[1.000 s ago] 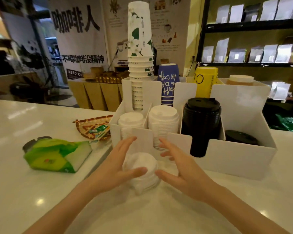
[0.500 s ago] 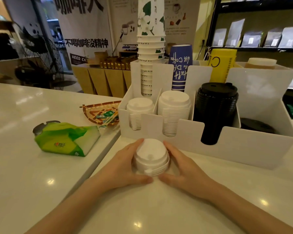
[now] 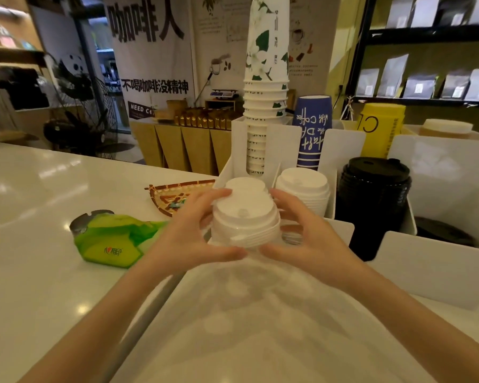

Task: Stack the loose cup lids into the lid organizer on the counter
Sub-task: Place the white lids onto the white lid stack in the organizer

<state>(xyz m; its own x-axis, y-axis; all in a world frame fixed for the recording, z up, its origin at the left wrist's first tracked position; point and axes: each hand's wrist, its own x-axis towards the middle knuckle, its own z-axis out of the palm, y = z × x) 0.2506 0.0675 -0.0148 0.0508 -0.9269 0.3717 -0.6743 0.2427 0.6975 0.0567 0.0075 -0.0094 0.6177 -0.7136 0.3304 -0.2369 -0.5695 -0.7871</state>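
**Both hands hold a stack of white lids at the organizer**

The white counter [image 3: 25, 205] carries a white lid organizer [image 3: 437, 261] with stacks of white lids [image 3: 304, 186] and black lids [image 3: 374, 189] in its front compartments. Left of it lie a green packet [image 3: 108, 241] and a woven tray [image 3: 174, 194]. The left hand [image 3: 188, 239] and right hand [image 3: 310, 233] each close their grip on the sides of a short stack of loose lids [image 3: 245, 217], held above the counter just in front of the organizer's leftmost front compartment.
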